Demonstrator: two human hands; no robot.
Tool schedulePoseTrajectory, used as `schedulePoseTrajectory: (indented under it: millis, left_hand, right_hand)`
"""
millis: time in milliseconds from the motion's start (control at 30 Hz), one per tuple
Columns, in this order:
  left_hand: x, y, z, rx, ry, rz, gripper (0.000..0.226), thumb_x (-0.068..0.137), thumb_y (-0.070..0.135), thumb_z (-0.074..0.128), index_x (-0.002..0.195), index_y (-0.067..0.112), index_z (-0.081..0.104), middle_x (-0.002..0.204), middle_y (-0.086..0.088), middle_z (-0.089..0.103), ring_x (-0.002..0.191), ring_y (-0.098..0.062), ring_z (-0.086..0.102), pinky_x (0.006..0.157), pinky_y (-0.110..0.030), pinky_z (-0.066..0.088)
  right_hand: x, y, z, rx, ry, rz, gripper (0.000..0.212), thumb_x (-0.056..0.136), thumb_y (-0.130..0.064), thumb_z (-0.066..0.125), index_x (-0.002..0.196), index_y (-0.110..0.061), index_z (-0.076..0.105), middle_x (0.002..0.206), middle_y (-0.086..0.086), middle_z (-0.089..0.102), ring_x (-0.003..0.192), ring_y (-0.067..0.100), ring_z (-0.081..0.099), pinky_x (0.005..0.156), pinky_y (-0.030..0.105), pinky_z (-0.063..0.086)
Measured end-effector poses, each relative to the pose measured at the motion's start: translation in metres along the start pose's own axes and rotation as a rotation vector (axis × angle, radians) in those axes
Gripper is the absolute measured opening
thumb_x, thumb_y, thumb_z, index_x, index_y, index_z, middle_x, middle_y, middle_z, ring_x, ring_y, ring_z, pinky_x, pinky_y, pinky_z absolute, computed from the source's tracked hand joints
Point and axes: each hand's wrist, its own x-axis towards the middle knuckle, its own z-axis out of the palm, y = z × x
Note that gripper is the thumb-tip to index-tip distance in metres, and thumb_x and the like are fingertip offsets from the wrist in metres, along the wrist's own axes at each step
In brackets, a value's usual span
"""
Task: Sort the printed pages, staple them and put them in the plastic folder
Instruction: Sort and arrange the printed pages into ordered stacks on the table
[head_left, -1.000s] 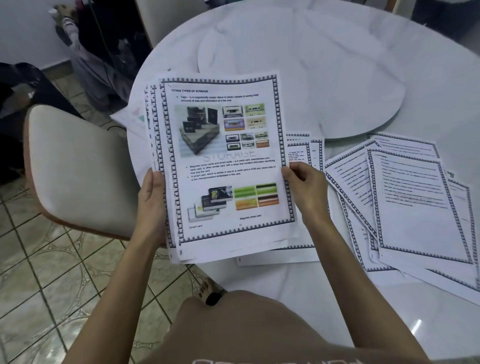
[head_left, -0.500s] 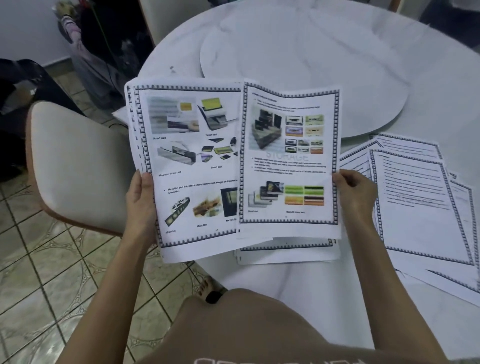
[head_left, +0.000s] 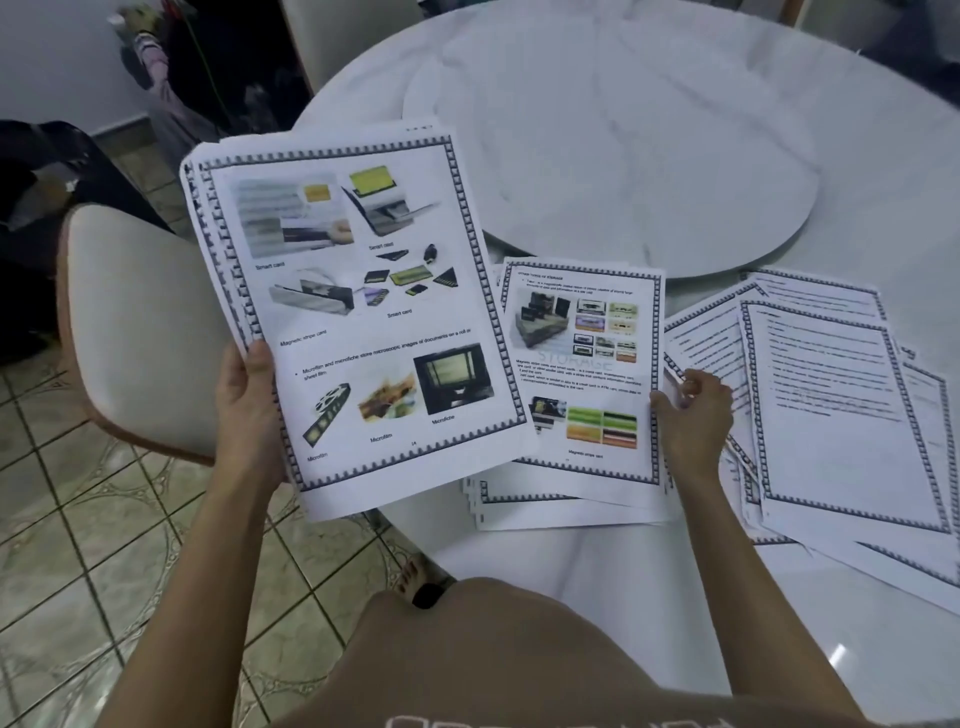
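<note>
Left hand clamped on a stack of pages (smart-card pictures on top), raised off the table's left edge. Right hand pinching the storage page, laid on a middle pile. Loose pages fanned beside.

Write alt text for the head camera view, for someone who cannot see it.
A person's left hand holds up a stack of printed pages while the right hand lays a storage page on a pile on the round white table. More bordered text pages lie fanned to the right.
</note>
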Motion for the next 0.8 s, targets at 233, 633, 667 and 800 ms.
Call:
schedulePoseTrajectory:
  millis: [233,633,667,800]
  left_hand:
    - [-0.010,-0.002,0.018,0.039,-0.096,0.041,0.020,0.099,0.028,0.035,0.104,0.034,0.053,0.090,0.020,0.070,0.081,0.003,0.065,0.069,-0.018,0.056]
    - [-0.028,-0.013,0.053,0.080,-0.266,0.037,0.024,0.099,0.028,0.033,0.104,0.020,0.055,0.095,0.008,0.065,0.082,0.002,0.064,0.070,-0.014,0.050]
    - [-0.028,-0.013,0.054,0.078,-0.271,0.034,0.025,0.099,0.027,0.033,0.108,0.017,0.054,0.096,0.007,0.065,0.083,0.001,0.064,0.071,-0.015,0.051]
    - [-0.025,-0.014,0.049,0.074,-0.262,0.033,0.025,0.100,0.025,0.034,0.110,0.016,0.055,0.098,0.006,0.065,0.087,-0.002,0.064,0.077,-0.019,0.053]
  right_hand:
    - [-0.009,-0.044,0.002,0.180,-0.397,-0.151,0.025,0.087,-0.027,0.060,0.108,-0.013,0.061,0.104,0.005,0.063,0.090,0.015,0.059,0.079,0.025,0.047]
    - [-0.021,-0.064,0.013,0.248,-0.299,-0.166,0.019,0.085,-0.023,0.063,0.072,-0.009,0.066,0.056,-0.004,0.053,0.047,0.001,0.045,0.055,0.016,0.038]
    - [-0.020,-0.060,0.012,0.245,-0.263,-0.151,0.015,0.085,-0.024,0.064,0.077,-0.012,0.068,0.059,-0.007,0.055,0.047,-0.001,0.048,0.056,0.011,0.038]
    - [-0.014,-0.045,0.005,0.229,-0.176,-0.110,0.012,0.084,-0.022,0.064,0.077,-0.014,0.067,0.056,-0.008,0.055,0.046,-0.001,0.047,0.052,0.005,0.037]
